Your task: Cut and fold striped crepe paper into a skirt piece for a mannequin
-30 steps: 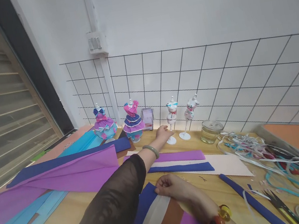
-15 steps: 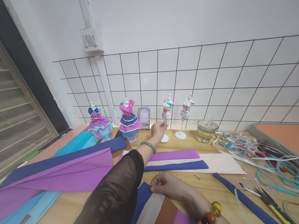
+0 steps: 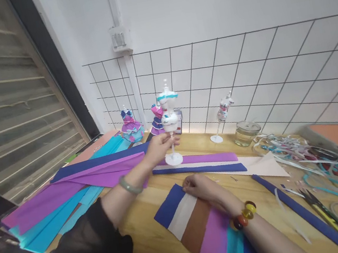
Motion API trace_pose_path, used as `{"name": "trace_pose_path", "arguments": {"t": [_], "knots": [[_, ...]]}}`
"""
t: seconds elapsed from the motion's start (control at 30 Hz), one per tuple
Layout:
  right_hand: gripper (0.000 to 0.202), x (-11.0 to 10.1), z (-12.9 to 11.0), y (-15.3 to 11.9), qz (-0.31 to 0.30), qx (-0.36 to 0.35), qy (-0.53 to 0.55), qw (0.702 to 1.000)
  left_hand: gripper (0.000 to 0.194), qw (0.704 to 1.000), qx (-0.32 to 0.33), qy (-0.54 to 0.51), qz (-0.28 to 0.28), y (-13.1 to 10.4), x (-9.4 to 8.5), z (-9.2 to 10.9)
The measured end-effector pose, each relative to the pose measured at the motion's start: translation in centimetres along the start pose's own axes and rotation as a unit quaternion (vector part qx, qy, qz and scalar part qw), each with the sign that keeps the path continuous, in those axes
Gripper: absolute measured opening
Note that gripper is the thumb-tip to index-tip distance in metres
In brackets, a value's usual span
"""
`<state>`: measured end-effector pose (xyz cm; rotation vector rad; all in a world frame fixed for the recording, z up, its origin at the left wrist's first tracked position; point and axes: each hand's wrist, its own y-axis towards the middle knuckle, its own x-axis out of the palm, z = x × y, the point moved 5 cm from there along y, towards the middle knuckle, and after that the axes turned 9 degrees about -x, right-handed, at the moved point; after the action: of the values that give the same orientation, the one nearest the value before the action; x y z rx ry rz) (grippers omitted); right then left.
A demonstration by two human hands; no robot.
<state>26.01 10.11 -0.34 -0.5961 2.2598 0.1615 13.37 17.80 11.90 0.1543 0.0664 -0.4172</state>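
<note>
My left hand grips the thin stem of a small white dress-form stand and holds it upright above the table. The form has a turquoise band at its chest and a round white base. My right hand is closed, thumb and fingers pinching the upper edge of a striped paper piece in blue, white, brown, purple and turquoise. A second white form stands at the back. Behind the held form are two forms in paper dresses, a purple and turquoise one and a partly hidden pink and blue one.
Crepe paper sheets spread over the left. Flat strips lie beyond my right hand. At the right are a glass jar, tangled ribbons, scissors, a rolled blue strip and a grey-edged tray.
My left hand has lifted the form with the turquoise band from the back of the table and brought it closer. My right hand stays on the striped paper. The view has shifted.
</note>
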Motion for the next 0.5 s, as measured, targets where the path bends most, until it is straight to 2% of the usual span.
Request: {"name": "trace_pose_path", "arguments": {"t": [0.1, 0.2, 0.33, 0.5], "knots": [[0.023, -0.4, -1.8, -0.5, 0.038, -0.005, -0.055, 0.998, 0.039, 0.998, 0.013, 0.045, 0.041, -3.7, -2.2, 0.5], [0.024, -1.4, -3.3, -1.5, 0.079, -0.011, -0.084, 0.993, 0.037, 0.997, 0.020, 0.059, 0.039, -5.6, -2.6, 0.6], [0.026, -3.9, -3.9, -4.1, 0.134, -0.011, -0.087, 0.987, 0.035, 0.999, 0.022, 0.035, 0.023, -6.2, -1.4, 0.9], [0.030, -8.9, -1.0, -10.2, 0.241, 0.050, -0.072, 0.967, 0.035, 0.999, 0.038, -0.034, -0.014, -4.9, 1.3, 1.5]]}}
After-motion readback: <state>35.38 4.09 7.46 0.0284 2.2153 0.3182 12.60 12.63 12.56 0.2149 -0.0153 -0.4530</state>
